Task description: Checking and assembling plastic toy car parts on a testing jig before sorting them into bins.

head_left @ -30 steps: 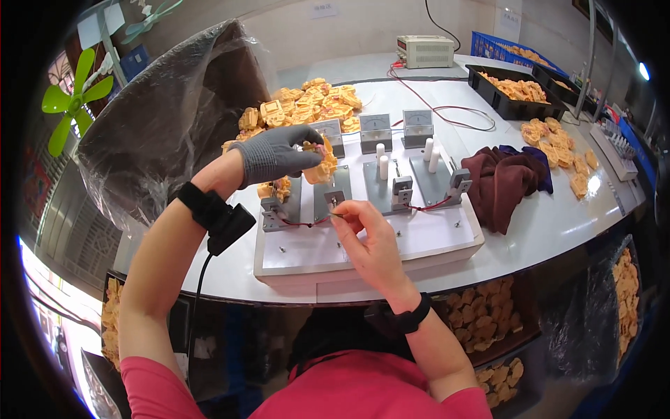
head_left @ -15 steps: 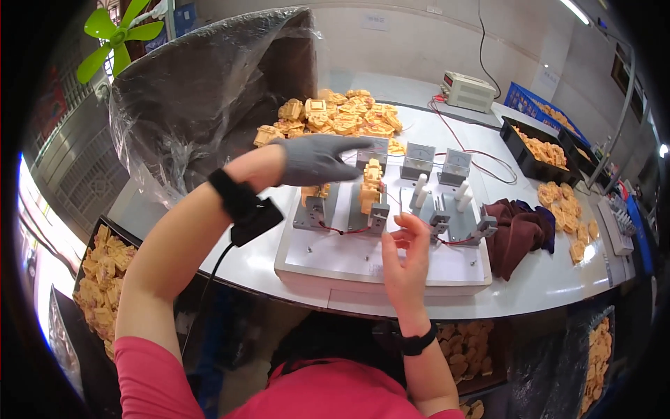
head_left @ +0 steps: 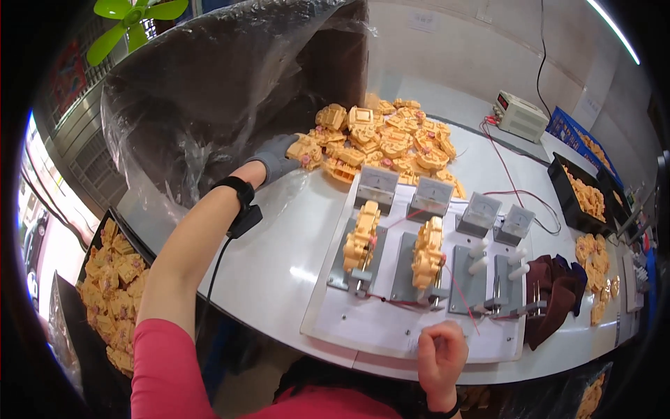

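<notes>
My left hand (head_left: 274, 159), in a grey glove, reaches to the left edge of a pile of yellow-orange plastic parts (head_left: 394, 143). Its fingers are closed on one chunky yellow plastic part (head_left: 305, 151); the fingertips are partly hidden behind it. Low over the front edge of a white test board (head_left: 377, 325), my bare right hand (head_left: 442, 359) has its fingers curled in, and whatever they might hold is hidden. Two yellow parts, one on the left fixture (head_left: 361, 237) and one on the second fixture (head_left: 427, 255), stand upright. A thin red wire (head_left: 462, 297) hangs from the second.
Several analog meters (head_left: 430, 197) line the board's back. Behind stands a power supply (head_left: 521, 115) with red leads. A dark cloth (head_left: 555, 300) lies right of the board. A plastic-covered box (head_left: 209, 91) rises at left; a bin of parts (head_left: 115, 293) sits below it.
My left hand has gone from above the fixtures leftward to the pile and closed on a part. My right hand has drawn back toward me and curled up. The view has shifted.
</notes>
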The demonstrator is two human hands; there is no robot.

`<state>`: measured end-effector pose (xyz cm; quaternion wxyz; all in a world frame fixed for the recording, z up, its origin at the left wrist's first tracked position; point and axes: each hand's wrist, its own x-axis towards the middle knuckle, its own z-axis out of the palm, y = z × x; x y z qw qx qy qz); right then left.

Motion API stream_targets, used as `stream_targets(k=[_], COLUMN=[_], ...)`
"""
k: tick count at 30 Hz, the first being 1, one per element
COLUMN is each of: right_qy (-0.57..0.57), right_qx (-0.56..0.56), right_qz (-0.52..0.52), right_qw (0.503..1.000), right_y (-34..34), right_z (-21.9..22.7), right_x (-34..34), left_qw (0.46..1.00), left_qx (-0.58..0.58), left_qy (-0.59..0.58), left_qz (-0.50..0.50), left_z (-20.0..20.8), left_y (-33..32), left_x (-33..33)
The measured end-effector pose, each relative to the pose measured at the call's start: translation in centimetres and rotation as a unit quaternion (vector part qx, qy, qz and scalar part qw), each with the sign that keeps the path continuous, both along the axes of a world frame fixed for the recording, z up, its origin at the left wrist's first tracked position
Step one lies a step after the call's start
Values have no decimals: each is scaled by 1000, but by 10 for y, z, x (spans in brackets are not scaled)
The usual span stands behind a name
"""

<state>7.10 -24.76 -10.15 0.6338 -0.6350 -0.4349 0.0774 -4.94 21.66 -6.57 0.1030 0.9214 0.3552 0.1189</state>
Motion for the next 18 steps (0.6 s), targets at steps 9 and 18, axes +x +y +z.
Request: stream_targets(k=[9, 18], right_qy=[-7, -57], right_qx=[-28, -27], right_qz=[17, 9], right_qw=[999, 998], right_y=[3, 6], right_z=[0, 2], right_x=[-1, -2], left_qw=[941, 917], left_qx=[-308, -248], left_qy=[-138, -313], left_qz=[35, -17], left_z=[-26, 43], left_y=[65, -110], left_x=[27, -63])
